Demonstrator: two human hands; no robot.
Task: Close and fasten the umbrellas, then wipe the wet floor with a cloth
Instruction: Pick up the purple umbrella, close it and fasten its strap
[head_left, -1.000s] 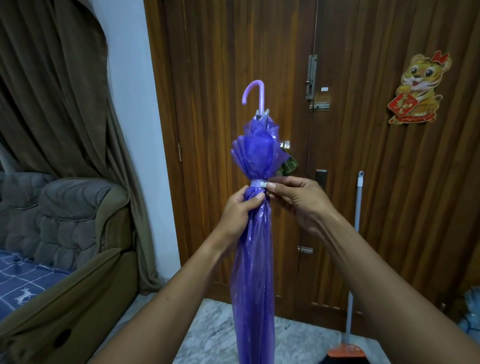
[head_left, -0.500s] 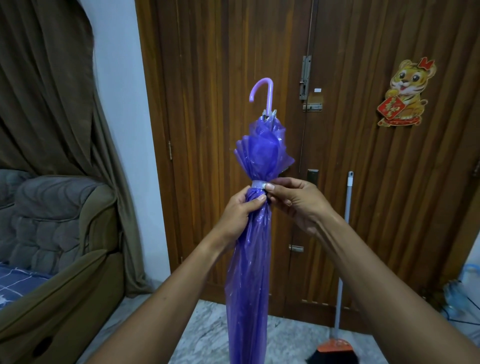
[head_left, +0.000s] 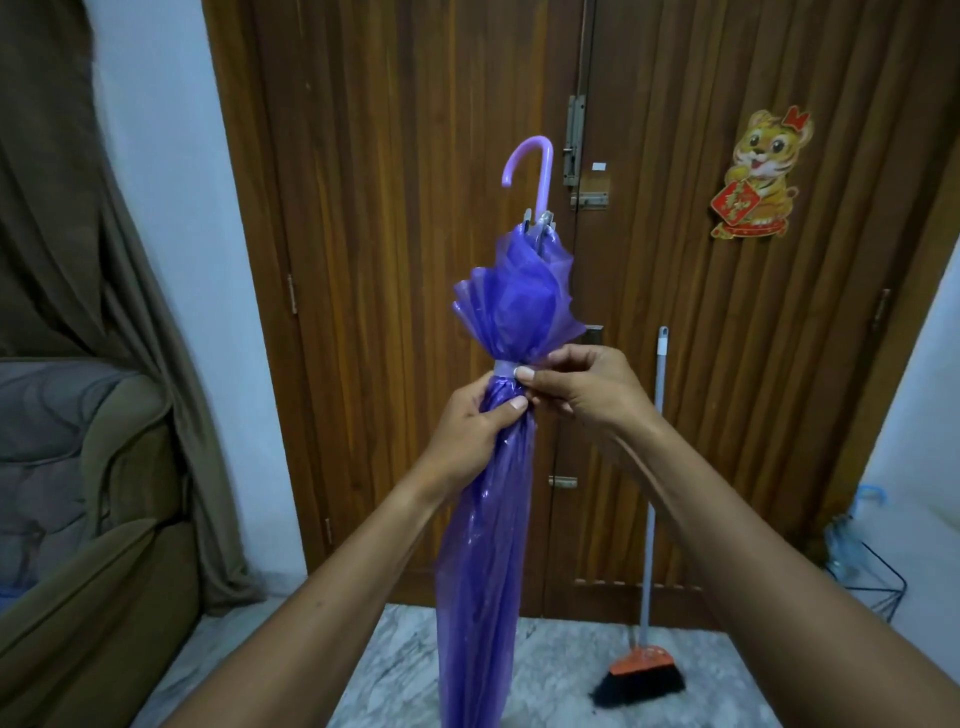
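Purple umbrella closed, upright, strap round canopy.

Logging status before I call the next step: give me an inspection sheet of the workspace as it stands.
Surface: marble floor; no wet patch that I can make out.
Job's things: purple umbrella closed, held handle-up, pale strap round its canopy; no cloth seen.
Clutter: broom leaning against the wooden door.
Grippers: left hand grips the canopy below the strap; right hand pinches at the strap.
Cables: dark wires low at right; cable or stand, cannot tell.
Surroundings: armchair, curtain, tiger sticker on the door.
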